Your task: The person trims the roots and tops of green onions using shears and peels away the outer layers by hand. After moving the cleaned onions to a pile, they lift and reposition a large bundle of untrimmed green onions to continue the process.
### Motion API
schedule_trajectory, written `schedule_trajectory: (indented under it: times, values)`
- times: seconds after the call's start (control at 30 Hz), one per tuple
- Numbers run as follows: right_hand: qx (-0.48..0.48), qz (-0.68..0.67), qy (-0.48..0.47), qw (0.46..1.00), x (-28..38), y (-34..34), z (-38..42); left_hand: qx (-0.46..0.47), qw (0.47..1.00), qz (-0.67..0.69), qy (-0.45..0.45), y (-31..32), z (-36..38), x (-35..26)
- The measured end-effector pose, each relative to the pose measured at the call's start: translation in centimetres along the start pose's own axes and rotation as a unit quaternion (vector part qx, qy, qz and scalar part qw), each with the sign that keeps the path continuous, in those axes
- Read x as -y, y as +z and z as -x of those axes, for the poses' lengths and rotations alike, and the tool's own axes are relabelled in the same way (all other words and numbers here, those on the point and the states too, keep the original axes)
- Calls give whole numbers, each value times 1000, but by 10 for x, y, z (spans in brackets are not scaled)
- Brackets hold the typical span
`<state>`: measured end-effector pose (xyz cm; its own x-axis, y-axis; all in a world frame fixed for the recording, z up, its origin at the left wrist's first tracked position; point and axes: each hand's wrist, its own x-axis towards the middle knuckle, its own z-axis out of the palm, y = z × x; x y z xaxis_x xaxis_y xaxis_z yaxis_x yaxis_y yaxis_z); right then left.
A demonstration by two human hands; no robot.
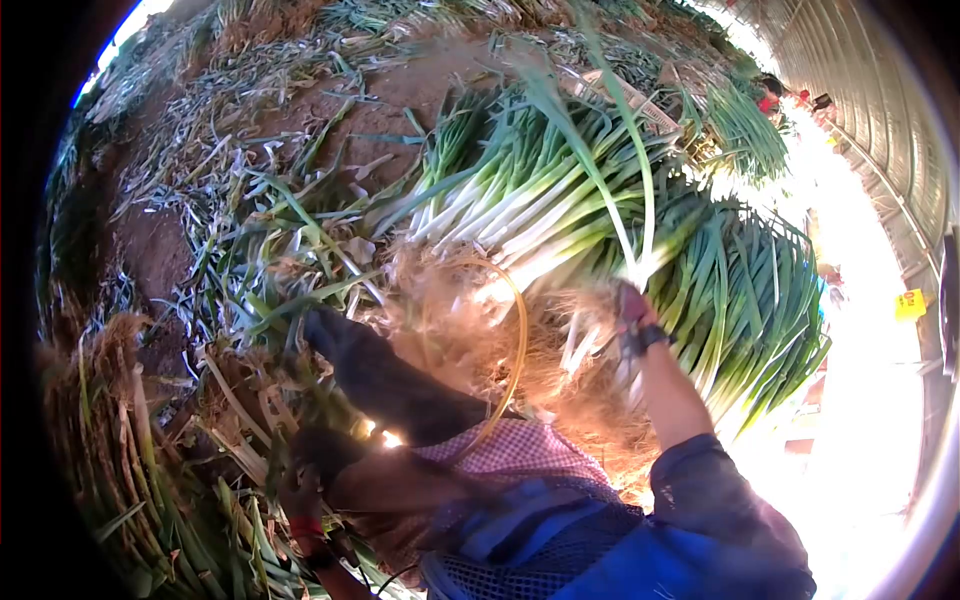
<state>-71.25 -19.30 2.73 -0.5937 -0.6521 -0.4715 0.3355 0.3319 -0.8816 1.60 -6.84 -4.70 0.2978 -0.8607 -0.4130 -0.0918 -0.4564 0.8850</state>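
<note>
My right hand, with a dark band at the wrist, is closed around a green onion; its long green leaves rise toward the top of the view. Just beyond that hand lies a large pile of cleaned green onions with white stems and green tops. A second pile of green onions spreads to its right. My left hand is low on the left, in shadow beside uncleaned green onions with brown roots and dry outer leaves. Its fingers are too dark to make out.
A thin yellow hose curves up in front of my lap. My dark-clad leg stretches forward to the left. Loose peeled leaves litter the soil. A pale crate stands behind the pile, and a yellow tag hangs at the right.
</note>
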Motion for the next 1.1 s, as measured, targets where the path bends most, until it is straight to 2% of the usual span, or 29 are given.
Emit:
schedule_trajectory:
  times: [0.03, 0.07, 0.13, 0.17, 0.23, 0.27, 0.3, 0.33, 0.37, 0.4, 0.43, 0.47, 0.5, 0.53, 0.57, 0.63, 0.67, 0.7, 0.77, 0.8, 0.83, 0.87, 0.9, 0.93, 0.97, 1.0, 1.03, 1.07, 1.1]
  values:
    - [-71, 14, 39, 997, -9, 32, 26, -7, 1000, 30, -1, -2, 2, 7]
    - [-68, 14, 43, 997, -17, 27, 24, -15, 998, 59, -1, -4, 4, 10]
    - [35, 84, 52, 995, -30, 10, 19, -13, 1000, 22, -10, -3, 9, -1]
    - [29, 83, 55, 995, -38, 7, 14, -5, 1000, -10, -17, 1, 11, -6]
    - [6, -4, 60, 998, -40, 21, 7, -13, 1000, -18, -10, 4, 5, 3]
    - [22, 74, 87, 993, -33, 14, 10, -26, 999, -26, -3, 3, 2, 8]
    - [22, 73, 88, 993, -34, 9, 7, -26, 999, -27, -3, 6, 4, 4]
    - [64, 211, -55, 974, -37, 5, 4, -29, 1000, -7, -3, 10, 7, 0]
    - [106, 340, -195, 914, -43, 5, 0, -36, 999, 13, -5, 10, 10, -3]
    - [30, 259, 55, 964, 25, 67, 78, -41, 999, 10, -9, 9, 5, 7]
    - [45, 239, 39, 969, 21, 69, 81, -26, 998, -37, 39, 6, -5, 26]
    - [132, 330, -50, 933, 14, 52, 59, -18, 993, -86, 83, -8, -3, 37]
    - [224, 405, -139, 875, 2, 43, 33, -19, 992, -95, 79, -7, 10, 16]
    - [200, 547, -27, 812, 30, 68, 48, -20, 991, -104, 77, 6, 18, -14]
    - [166, 675, 75, 714, 74, 95, 72, -40, 990, -113, 71, 6, 22, -21]
    - [161, 765, -44, 622, 96, 106, 64, -12, 999, -20, -30, 9, 27, -19]
    - [174, 700, -130, 681, 103, 117, 68, -23, 999, -24, -34, 8, 26, -9]
    - [182, 622, -214, 731, 111, 129, 71, -44, 997, -61, 1, 9, 22, 4]
    - [238, 553, -313, 734, 117, 177, 80, -67, 992, -103, 31, 13, 25, 3]
    - [268, 543, -369, 705, 117, 205, 89, -88, 991, -98, 16, 22, 29, -11]
    - [337, 558, -295, 699, 121, 237, 95, -109, 990, -91, 1, 29, 31, -19]
    - [370, 562, -307, 673, 113, 265, 96, -126, 989, -73, -21, 31, 31, -17]
    - [418, 554, -373, 616, 97, 291, 85, -130, 988, -74, -25, 33, 30, -18]
    - [438, 571, -357, 596, 79, 320, 72, -140, 983, -114, -18, 35, 30, -21]
    - [542, 312, -435, 648, -1, 331, -9, -149, 977, -154, -12, 39, 30, -24]
    - [500, 540, -368, 569, 32, 369, 52, -175, 977, -123, -1, 47, 30, -30]
    - [523, 564, -411, 490, 5, 392, 37, -178, 976, -124, -7, 51, 30, -32]
    - [540, 547, -551, 325, -49, 408, -7, -190, 970, -152, 3, 53, 28, -32]
    - [531, 648, -316, 446, -91, 427, -26, -201, 963, -181, 12, 55, 27, -30]
